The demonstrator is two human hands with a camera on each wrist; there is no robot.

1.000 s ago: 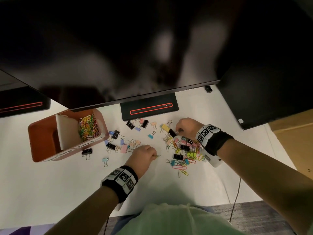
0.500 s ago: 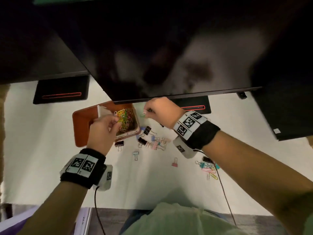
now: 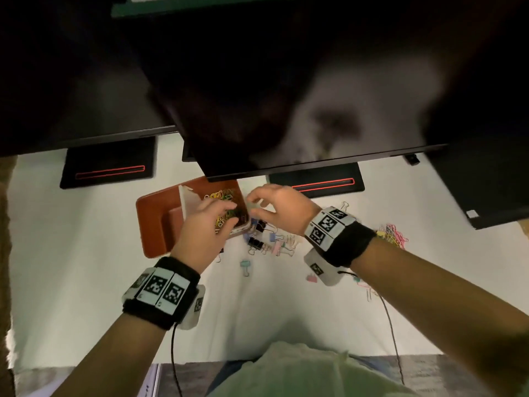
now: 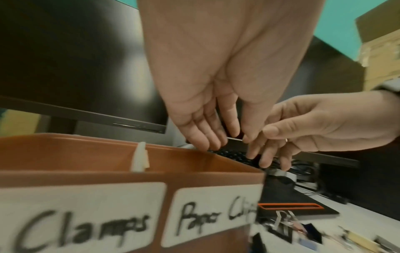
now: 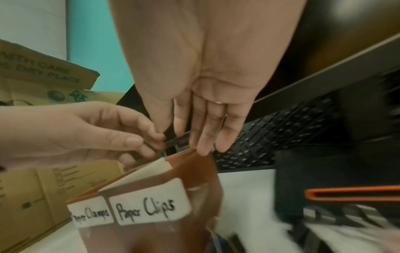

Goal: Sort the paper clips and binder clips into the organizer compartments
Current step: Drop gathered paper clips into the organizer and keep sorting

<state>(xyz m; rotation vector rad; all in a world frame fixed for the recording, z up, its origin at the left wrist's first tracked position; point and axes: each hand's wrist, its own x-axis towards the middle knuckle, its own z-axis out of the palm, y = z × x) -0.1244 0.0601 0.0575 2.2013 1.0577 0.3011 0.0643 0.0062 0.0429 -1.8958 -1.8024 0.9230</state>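
The brown organizer (image 3: 151, 224) stands on the white desk with a white divider (image 3: 186, 202). Its right compartment, labelled "Paper Clips" (image 5: 145, 210), holds coloured paper clips (image 3: 221, 196); the left one is labelled "Clamps" (image 4: 82, 227). My left hand (image 3: 229, 214) hovers over the paper clip compartment with its fingers loosely extended. A small green bit shows under its fingertips in the right wrist view; I cannot tell if it is held. My right hand (image 3: 257, 206) hangs over the organizer's right edge, fingers straight and spread, holding nothing.
Several binder clips (image 3: 259, 242) lie just right of the organizer, under my right wrist. A pile of loose paper clips (image 3: 392, 234) sits further right. Monitors (image 3: 286, 96) overhang the desk, with black stands (image 3: 315, 184) behind the organizer. A keyboard (image 5: 270, 137) lies beyond.
Both hands came from the clip pile to the organizer. The right hand's pinch has opened over the organizer's edge, and the left hand's fingers have loosened over the paper clip compartment.
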